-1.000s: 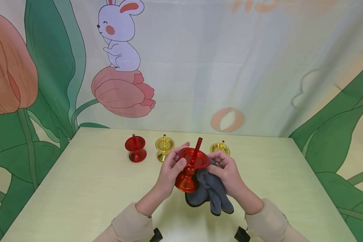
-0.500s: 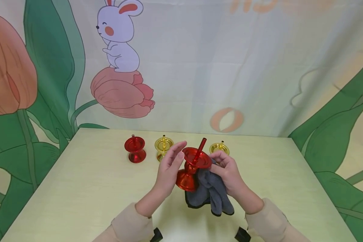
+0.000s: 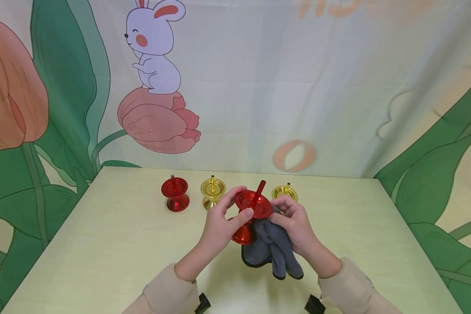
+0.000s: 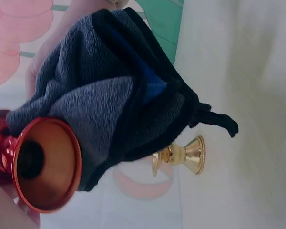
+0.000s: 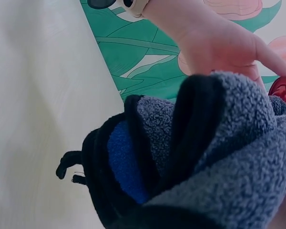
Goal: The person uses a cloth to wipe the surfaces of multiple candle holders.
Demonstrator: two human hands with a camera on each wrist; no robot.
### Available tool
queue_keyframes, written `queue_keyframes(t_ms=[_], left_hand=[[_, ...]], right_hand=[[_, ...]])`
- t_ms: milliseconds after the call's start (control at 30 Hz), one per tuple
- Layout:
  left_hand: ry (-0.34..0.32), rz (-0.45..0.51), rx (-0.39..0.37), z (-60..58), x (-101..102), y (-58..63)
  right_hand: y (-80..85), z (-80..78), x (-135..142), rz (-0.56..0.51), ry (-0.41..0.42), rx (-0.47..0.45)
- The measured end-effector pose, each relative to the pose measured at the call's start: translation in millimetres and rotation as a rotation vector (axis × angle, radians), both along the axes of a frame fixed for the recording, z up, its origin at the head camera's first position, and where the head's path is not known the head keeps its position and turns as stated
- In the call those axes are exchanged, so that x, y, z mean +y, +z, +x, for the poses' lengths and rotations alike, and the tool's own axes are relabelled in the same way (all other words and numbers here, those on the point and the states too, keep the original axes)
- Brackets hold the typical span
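Observation:
A shiny red candlestick [image 3: 243,199], with a wide dish and an upright stem, is held up over the table, tilted. My left hand [image 3: 219,224] grips its dish, thumb over the near rim and fingers at the far side. In the left wrist view the hollow underside of its base [image 4: 55,164] shows. My right hand [image 3: 295,221] pinches a grey cloth [image 3: 279,246] with black edging against the right side of the dish. The cloth hangs below in folds, and a blue patch [image 5: 126,164] shows in the right wrist view. The cloth hides some right fingers.
Along the back of the pale table [image 3: 114,235] stand another red candlestick [image 3: 177,200] and a gold one [image 3: 213,187]. A second gold candlestick [image 3: 284,192] stands partly behind my right hand. A printed curtain [image 3: 235,87] hangs behind the table.
My left hand's fingers come off the rim half a second ago, then take hold of the dish again, the thumb now farther right. My right hand stays nearly in place with the cloth.

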State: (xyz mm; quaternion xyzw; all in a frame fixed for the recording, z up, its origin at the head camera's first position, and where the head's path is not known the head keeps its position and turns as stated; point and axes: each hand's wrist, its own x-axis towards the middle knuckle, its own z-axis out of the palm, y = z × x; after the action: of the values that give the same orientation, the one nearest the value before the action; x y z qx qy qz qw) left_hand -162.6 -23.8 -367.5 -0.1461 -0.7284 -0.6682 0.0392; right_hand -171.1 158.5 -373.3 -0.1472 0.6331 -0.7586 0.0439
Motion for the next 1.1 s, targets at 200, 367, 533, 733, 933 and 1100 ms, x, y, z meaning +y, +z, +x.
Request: queue_keyframes(t_ms=[200, 367, 533, 733, 933, 1100], left_hand=[[-0.238, 0.072, -0.022, -9.3, -9, -8.1], [-0.283, 0.061, -0.080, -15.5, -13, -13.6], [-0.082, -0.046, 0.044, -14.0, -10, -15.2], [0.003, -0.194, 0.158, -9.3, -6, -14.8], [-0.061, -0.155, 0.104, -8.2, -7, -10.1], [-0.289, -0.019, 0.040, -9.6, -13, -10.6]], right_hand=[[-2.4, -1.1, 4, -0.021, 0.087, -0.019], [-5.4, -3.9, 7, -0.020, 0.113, -0.019], [-8.4, -7.5, 9, 0.044, -0.003, -0.018], [-10.7, -9.7, 8, 0.104, -0.062, -0.013], [-13.5, -9.5, 11, 0.078, 0.028, 0.054], [-15.0, -9.6, 14, 0.001, 0.199, 0.123]])
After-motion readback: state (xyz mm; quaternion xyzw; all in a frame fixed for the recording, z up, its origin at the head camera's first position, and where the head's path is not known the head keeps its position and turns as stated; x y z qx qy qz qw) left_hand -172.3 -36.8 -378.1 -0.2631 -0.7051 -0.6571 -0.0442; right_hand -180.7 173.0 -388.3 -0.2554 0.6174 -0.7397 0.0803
